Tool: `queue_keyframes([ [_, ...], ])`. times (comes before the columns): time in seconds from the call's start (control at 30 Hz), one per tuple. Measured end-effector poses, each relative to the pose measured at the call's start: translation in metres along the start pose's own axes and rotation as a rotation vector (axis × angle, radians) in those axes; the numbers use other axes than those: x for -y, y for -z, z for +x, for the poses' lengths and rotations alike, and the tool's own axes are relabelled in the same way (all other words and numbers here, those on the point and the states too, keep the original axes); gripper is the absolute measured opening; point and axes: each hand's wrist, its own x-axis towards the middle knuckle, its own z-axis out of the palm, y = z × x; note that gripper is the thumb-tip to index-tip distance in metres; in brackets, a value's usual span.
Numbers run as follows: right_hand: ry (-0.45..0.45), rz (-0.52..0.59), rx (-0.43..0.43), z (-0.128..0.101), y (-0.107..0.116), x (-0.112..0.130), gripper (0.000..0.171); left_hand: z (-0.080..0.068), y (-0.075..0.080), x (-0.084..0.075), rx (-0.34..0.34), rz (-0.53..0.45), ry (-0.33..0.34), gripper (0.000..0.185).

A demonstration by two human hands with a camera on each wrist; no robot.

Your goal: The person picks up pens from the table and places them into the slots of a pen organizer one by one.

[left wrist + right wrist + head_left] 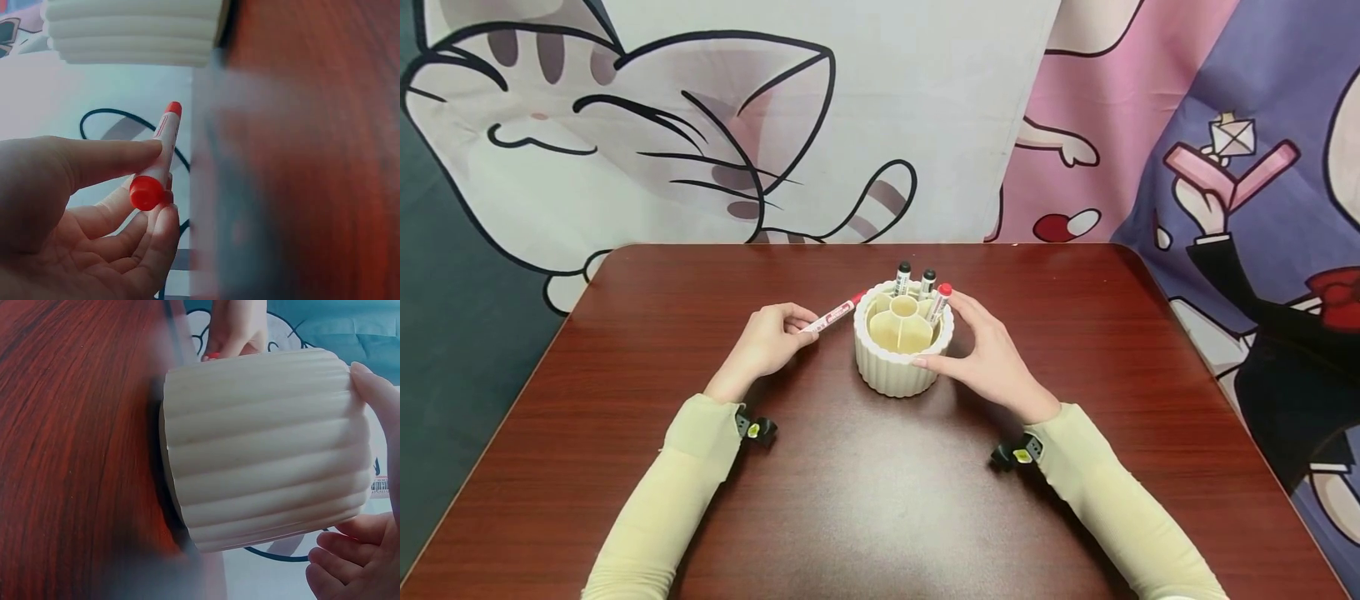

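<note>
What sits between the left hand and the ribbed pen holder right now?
Only the red marker, pinched by the left hand, its tip reaching the pen holder rim; bare table beneath. Head view shows it.

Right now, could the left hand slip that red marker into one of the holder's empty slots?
Probably yes. The left hand pinches the red marker, its tip already by the holder's rim; the near compartments look empty, and the right hand grips only the far side.

Marker (pixel 835 317) left of holder (pixel 901 360), on table (pixel 880 500)
</note>
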Motion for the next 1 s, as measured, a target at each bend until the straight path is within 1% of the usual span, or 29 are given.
queue_keyframes([
  [0.1, 0.007, -0.003, -0.006, 0.0, 0.0, -0.001, 0.095, 0.0, 0.005, -0.002, -0.029, 0.003, -0.02, 0.02],
  [0.27, 0.006, 0.0, -0.005, 0.0, -0.001, -0.001, 0.095, 0.0, 0.011, -0.007, -0.109, -0.007, -0.065, 0.019],
  [0.33, 0.0, 0.003, -0.002, 0.0, -0.001, -0.001, 0.095, 0.0, 0.014, -0.01, -0.151, -0.025, -0.09, 0.02],
  [0.43, -0.006, 0.005, -0.001, 0.0, 0.0, -0.001, 0.095, -0.002, 0.02, -0.014, -0.232, -0.062, -0.142, 0.021],
  [0.57, -0.001, 0.009, -0.006, 0.001, 0.0, -0.001, 0.095, -0.005, 0.026, -0.023, -0.345, -0.149, -0.205, 0.022],
  [0.73, 0.004, 0.015, -0.012, 0.001, 0.0, -0.001, 0.094, -0.007, 0.031, -0.035, -0.462, -0.285, -0.284, 0.023],
  [0.83, 0.005, 0.016, -0.013, 0.001, 0.0, -0.001, 0.094, -0.008, 0.033, -0.042, -0.508, -0.385, -0.348, 0.025],
  [0.93, 0.003, 0.017, -0.014, 0.001, 0.0, -0.002, 0.093, -0.01, 0.034, -0.049, -0.528, -0.485, -0.412, 0.029],
  [1.0, 0.001, 0.019, -0.013, 0.001, -0.001, -0.002, 0.093, -0.011, 0.034, -0.052, -0.543, -0.529, -0.445, 0.03],
])
